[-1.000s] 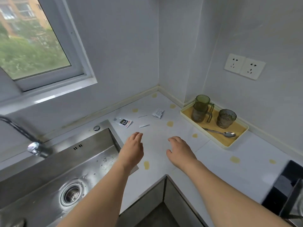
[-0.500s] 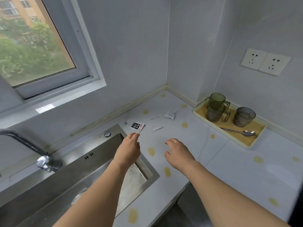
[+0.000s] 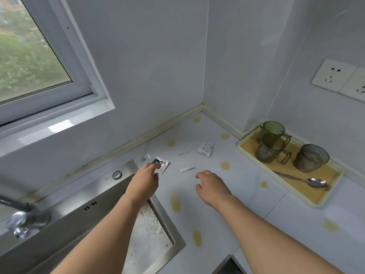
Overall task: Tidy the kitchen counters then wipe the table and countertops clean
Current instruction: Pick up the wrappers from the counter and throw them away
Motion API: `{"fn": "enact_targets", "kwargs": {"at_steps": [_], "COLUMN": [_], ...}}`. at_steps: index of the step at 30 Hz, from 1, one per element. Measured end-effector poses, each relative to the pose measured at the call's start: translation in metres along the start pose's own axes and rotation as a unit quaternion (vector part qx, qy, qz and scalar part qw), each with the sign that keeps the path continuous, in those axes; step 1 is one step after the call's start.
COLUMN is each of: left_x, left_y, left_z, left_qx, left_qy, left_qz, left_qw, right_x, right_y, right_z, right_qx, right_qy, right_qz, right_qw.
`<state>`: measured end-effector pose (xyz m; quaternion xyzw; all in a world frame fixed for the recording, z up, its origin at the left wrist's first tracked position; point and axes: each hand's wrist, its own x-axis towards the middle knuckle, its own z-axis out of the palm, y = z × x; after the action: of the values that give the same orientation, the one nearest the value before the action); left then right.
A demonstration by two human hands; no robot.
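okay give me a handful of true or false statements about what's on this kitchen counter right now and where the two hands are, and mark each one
1. The left hand touches the black-printed packet beside the sink. True.
2. The right hand holds the spoon. False: the spoon lies untouched in the yellow tray; that hand is empty, over the counter.
3. Three cups stand in the tray. True: two green mugs and a grey cup.
4. The white sachet lies inside the sink. False: it lies on the counter near the corner.
5. Yellowish spots mark the counter. True.
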<state>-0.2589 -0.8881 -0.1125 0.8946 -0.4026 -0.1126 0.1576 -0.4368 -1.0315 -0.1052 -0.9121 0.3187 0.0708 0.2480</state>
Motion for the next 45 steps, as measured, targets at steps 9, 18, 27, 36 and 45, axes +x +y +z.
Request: {"fn": "enact_targets", "kwargs": {"at_steps": [9, 18, 27, 36, 45], "left_x": [0.074, 0.171, 0.212, 0.214, 0.177], "left_y": [0.006, 0.022, 0.024, 0.025, 0.023], "left_z": [0.019, 0.063, 0.097, 0.1, 0.073], "left_qx": [-0.013, 0.002, 0.002, -0.011, -0.18], "left_qy": [-0.031, -0.1, -0.145, -0.165, -0.063], "left_qz": [-0.003, 0.017, 0.028, -0.033, -0.122], "left_qw": [0.999, 0.995, 0.989, 0.986, 0.974], "right_x": [0.046, 0.101, 0.131, 0.138, 0.152], "right_y": [0.031, 0.057, 0.061, 0.056, 0.049], "right_z": [0.014, 0.03, 0.054, 0.06, 0.043], "right_qx": [0.018, 0.032, 0.046, 0.02, 0.072], "right_qy": [-0.02, -0.015, 0.055, 0.068, 0.136], "right_qz": [0.02, 0.048, 0.025, 0.02, 0.123], "right_qw": [0.999, 0.998, 0.997, 0.997, 0.98]}}
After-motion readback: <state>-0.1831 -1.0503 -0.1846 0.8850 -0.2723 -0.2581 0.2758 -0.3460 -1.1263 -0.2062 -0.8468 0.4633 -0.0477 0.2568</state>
